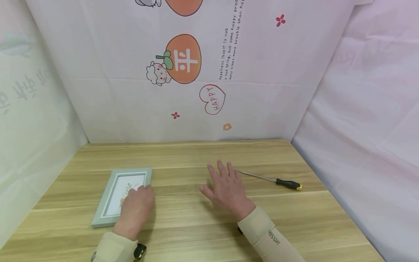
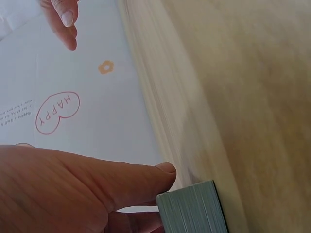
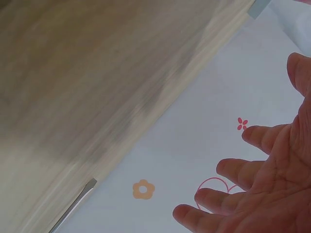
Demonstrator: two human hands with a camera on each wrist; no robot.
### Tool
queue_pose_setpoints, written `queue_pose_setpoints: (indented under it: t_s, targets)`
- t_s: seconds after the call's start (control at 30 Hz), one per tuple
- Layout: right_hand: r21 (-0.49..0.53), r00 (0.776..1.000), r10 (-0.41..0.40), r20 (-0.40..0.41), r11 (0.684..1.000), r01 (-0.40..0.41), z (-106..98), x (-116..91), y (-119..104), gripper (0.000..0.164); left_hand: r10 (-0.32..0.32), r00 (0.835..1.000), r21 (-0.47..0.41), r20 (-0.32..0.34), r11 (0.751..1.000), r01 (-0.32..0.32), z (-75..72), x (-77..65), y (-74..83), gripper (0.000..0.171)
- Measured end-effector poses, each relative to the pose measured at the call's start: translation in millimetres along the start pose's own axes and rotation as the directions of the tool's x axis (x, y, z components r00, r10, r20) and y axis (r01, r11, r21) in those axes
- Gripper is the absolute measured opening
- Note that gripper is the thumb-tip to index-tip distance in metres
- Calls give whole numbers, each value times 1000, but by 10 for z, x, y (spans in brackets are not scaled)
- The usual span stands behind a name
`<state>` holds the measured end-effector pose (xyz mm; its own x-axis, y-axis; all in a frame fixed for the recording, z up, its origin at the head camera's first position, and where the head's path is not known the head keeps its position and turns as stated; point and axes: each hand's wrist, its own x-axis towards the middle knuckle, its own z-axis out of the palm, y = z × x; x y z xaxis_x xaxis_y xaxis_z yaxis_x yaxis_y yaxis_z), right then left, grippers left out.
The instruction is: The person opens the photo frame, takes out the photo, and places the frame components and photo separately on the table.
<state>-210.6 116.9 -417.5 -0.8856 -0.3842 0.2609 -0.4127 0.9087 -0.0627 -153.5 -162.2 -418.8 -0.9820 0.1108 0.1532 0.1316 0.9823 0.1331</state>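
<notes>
On the left of the table lies a picture frame (image 1: 104,200) with a pale grey-green border and a printed leaf picture. My left hand (image 1: 137,207) is over its right side, fingers curled, gripping the border. In the left wrist view the thumb (image 2: 141,179) meets the corner of the frame (image 2: 192,208), with the other fingers partly hidden behind it. Held above the table's middle, palm down, my right hand (image 1: 227,189) has its fingers spread and holds nothing. A screwdriver (image 1: 288,184) with a black and yellow handle lies to its right, its tip close to the fingertips.
The wood-grain table (image 1: 183,233) is enclosed by a printed white cloth (image 1: 131,109) at the back and further white cloth at both sides. In the right wrist view the screwdriver's flat tip (image 3: 87,187) shows at lower left.
</notes>
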Motion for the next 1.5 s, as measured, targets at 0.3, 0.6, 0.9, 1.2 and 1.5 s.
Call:
queue_pose_setpoints:
  t_s: [0.3, 0.6, 0.9, 1.2, 1.5]
  targets:
    - [4, 1000, 1, 7, 1000, -1, 9, 1, -3, 79, 27, 1000, 4, -2, 1000, -27, 47, 25, 41, 17]
    - [-9, 1000, 6, 24, 1000, -6, 17, -1, -9, 80, 71, 997, 17, -31, 997, -70, 61, 37, 119, 16]
    - [-50, 999, -2, 43, 999, 4, 27, -17, -25, 80, 197, 971, 114, -139, 977, -182, 105, 15, 210, 9]
    - [-52, 999, -2, 49, 999, 5, 29, -26, -35, 83, 147, 986, 56, -80, 988, -143, 49, 20, 242, 10]
    - [-48, 999, -1, 35, 999, 2, 31, -19, -45, 82, 83, 994, 54, -69, 995, -79, -39, 17, 108, 11]
